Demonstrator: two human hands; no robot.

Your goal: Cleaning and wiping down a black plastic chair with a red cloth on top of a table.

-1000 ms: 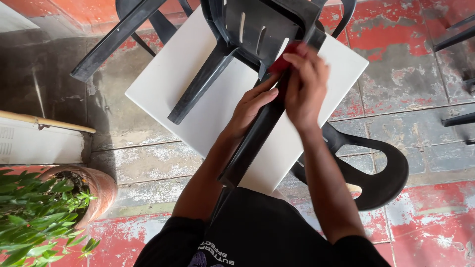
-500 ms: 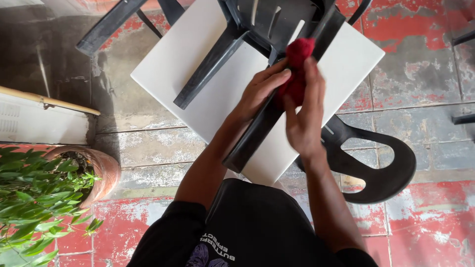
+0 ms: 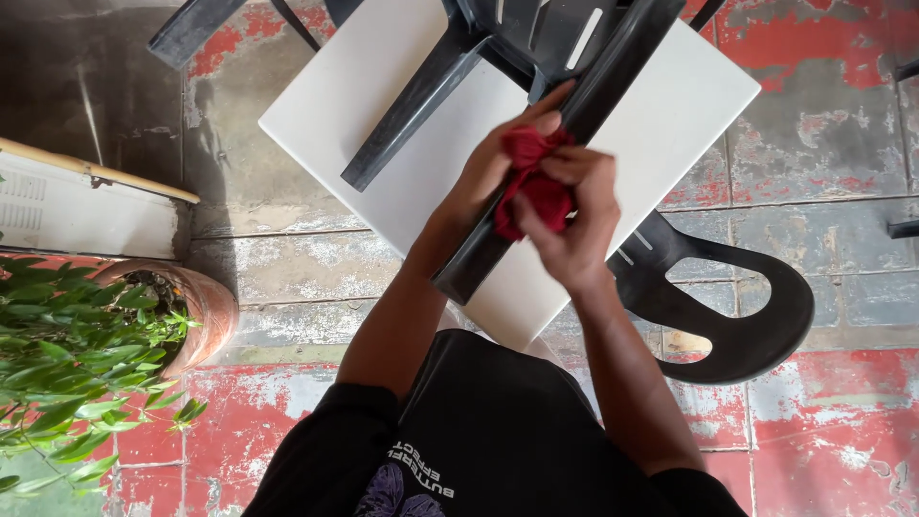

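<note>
A black plastic chair (image 3: 517, 67) lies upside down on a white square table (image 3: 383, 86), its legs pointing toward me. Both hands are at the nearest chair leg (image 3: 479, 254). My right hand (image 3: 574, 225) clutches a bunched red cloth (image 3: 534, 187) against that leg. My left hand (image 3: 493, 163) grips the leg beside the cloth, fingers also touching the cloth's upper part. The chair's curved backrest (image 3: 747, 306) hangs past the table's right edge.
A clay pot (image 3: 196, 306) with a green leafy plant (image 3: 57, 364) stands on the left. A white slatted panel (image 3: 77, 206) with a wooden stick lies beyond it. The floor is worn red and grey tile. Other dark chair parts show at the right edge (image 3: 905, 230).
Both hands and the red cloth have slid down the chair leg toward me. The view has shifted slightly.
</note>
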